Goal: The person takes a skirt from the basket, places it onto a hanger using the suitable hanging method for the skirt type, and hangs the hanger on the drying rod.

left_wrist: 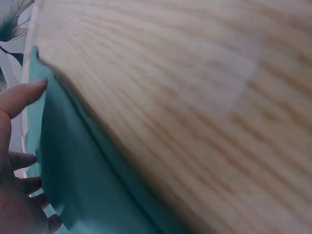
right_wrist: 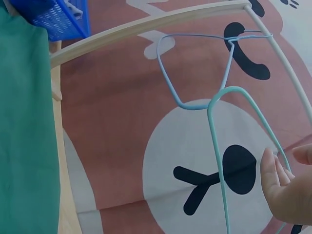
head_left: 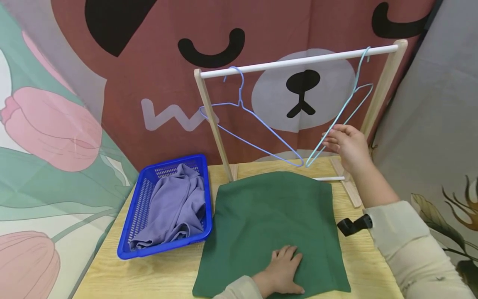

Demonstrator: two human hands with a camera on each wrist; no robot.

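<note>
A green cloth (head_left: 276,220) lies spread out on the table. My left hand (head_left: 281,270) rests flat on its near part, fingers spread. In the left wrist view, that hand (left_wrist: 19,161) is at the left edge, beside a raised fold of the green cloth (left_wrist: 83,161). My right hand (head_left: 347,145) holds the side of a mint-green hanger (head_left: 352,93), which hangs by its hook from the rail. The hanger's wire passes between thumb and fingers in the right wrist view, where the hand (right_wrist: 290,185) is partly cut off. A blue hanger (head_left: 257,118) hangs further left.
A wooden rack with a white rail (head_left: 298,62) stands behind the green cloth. Left of the cloth, a blue basket (head_left: 125,238) contains a crumpled purple cloth (head_left: 173,203). Printed curtains (head_left: 149,54) surround the wooden table (head_left: 108,276).
</note>
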